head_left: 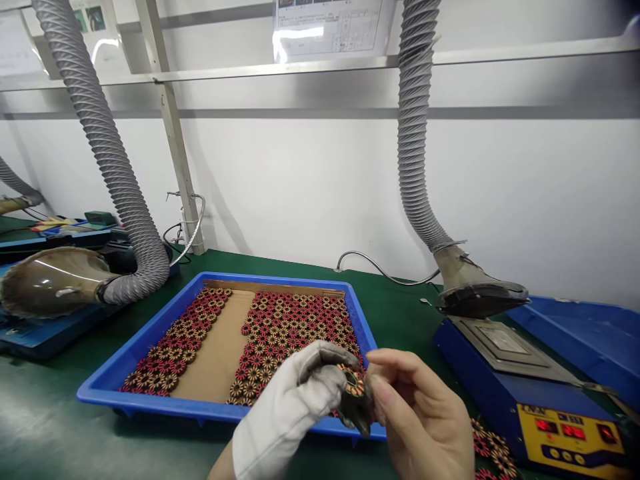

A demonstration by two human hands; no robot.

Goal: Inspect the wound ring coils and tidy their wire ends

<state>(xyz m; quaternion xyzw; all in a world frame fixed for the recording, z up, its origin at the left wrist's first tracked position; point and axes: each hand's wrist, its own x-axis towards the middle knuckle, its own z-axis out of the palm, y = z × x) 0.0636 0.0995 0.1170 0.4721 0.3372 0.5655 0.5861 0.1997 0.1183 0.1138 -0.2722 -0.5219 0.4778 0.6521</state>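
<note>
My left hand (295, 403) wears a white glove with dark, soiled fingertips. It is closed around a small wound motor stator (354, 382), a ring with copper-coloured coils, held just above the front right of a blue tray (165, 405). My right hand (427, 420) is bare, its thumb and fingers pinched together at the stator's right side. What lies between those fingertips is too small or hidden to make out. Inside the tray, many similar stators (295, 327) with red and copper-coloured windings lie in rows on cardboard (215, 357), with a bare strip between two groups.
At right stands a blue and yellow heated unit (570, 433) with red displays, a fume hood (480, 293) low above its plate. More stators (493, 450) lie beside it. A second blue tray (585, 333) is behind. Another hood (55, 283) hangs at left.
</note>
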